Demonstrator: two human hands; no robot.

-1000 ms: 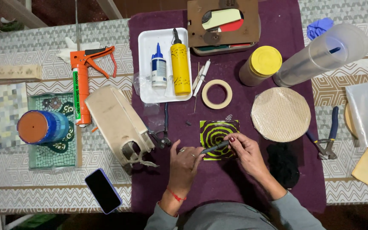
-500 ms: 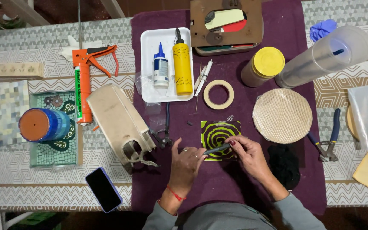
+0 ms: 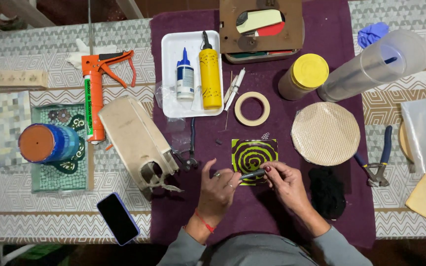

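Two hands meet over the near middle of the bench (image 3: 35, 216), on the purple cloth (image 3: 321, 29) that runs from the far edge to my body. Open room is scarce: bare cloth shows only just in front of me and in a strip left of my left hand (image 3: 218, 189), while the patterned bench top lies free along the near edge beside the dark phone (image 3: 118, 218). My right hand (image 3: 286, 184) is closed around a slim dark tool (image 3: 252, 174), pinched between thumb and fingertips, and the left hand's fingers curl in against its other end. The tool lies across the near edge of a square tile with a green and black spiral (image 3: 253, 153), which sits on the cloth just beyond my fingers. Beyond it lies a ring of masking tape (image 3: 252, 108), and a white tray (image 3: 169, 74) carries a small white bottle with a blue cap (image 3: 185, 79) and a taller yellow bottle (image 3: 210, 76). An orange caulking gun (image 3: 94, 93) with a green-labelled tube lies to the left, a yellow-lidded jar (image 3: 304, 75) to the right, near a round woven disc (image 3: 325, 133).
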